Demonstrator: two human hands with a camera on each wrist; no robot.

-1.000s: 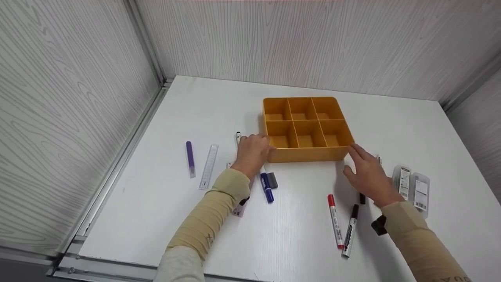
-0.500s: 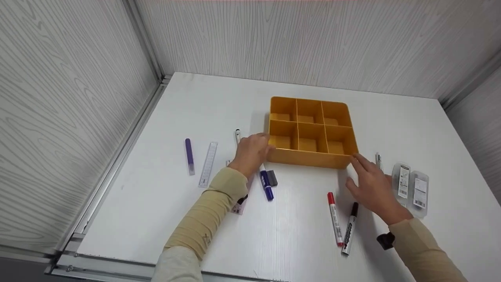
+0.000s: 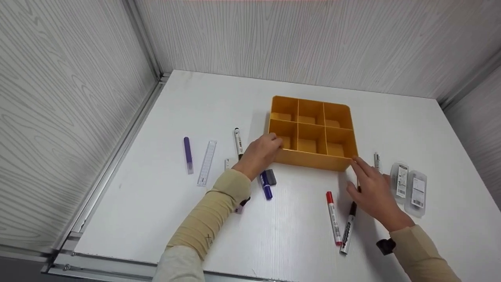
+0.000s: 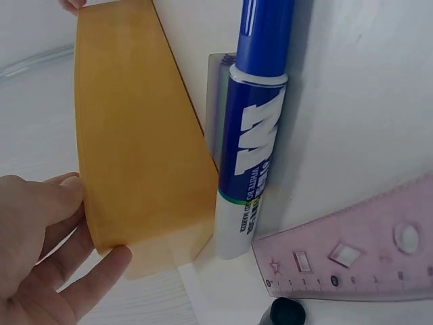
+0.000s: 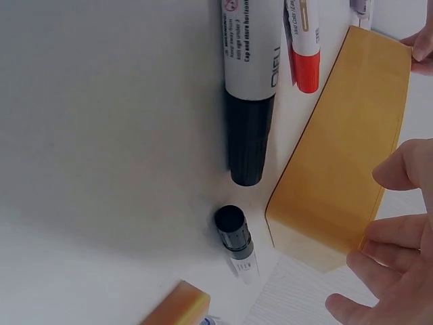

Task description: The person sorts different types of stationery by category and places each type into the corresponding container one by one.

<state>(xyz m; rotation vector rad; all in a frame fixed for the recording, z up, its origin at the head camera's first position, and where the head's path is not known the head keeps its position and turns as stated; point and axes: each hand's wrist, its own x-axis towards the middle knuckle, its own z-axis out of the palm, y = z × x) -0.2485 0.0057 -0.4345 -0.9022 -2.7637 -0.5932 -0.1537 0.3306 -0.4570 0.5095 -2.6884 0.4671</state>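
A yellow six-compartment organizer box (image 3: 313, 159) sits on the white table with bare compartments. My left hand (image 3: 260, 154) grips its front left corner, fingers curled over the rim; the left wrist view shows the thumb against the box wall's edge (image 4: 135, 128). At the front right corner, fingertips of my right hand (image 3: 373, 192) touch the box while the thumb stands apart. Beneath my left wrist lie a blue marker (image 3: 266, 186), a dark grey block (image 3: 271, 177) and a pink ruler (image 4: 358, 250), partly hidden. Below my right hand are a red marker (image 3: 334, 219) and a black-capped marker (image 3: 347, 231).
A purple pen (image 3: 188, 154) and a clear ruler (image 3: 206, 162) lie to the left. Beside them is a white marker (image 3: 238, 143). Two clear plastic cases (image 3: 418, 194) lie at the right, near another slim marker (image 3: 377, 161). Panelled walls (image 3: 305, 43) stand behind and at both sides.
The box has slid to the right and turned slightly clockwise. My left hand has shifted right along its front rim, uncovering more of the white marker. My right hand has followed the corner.
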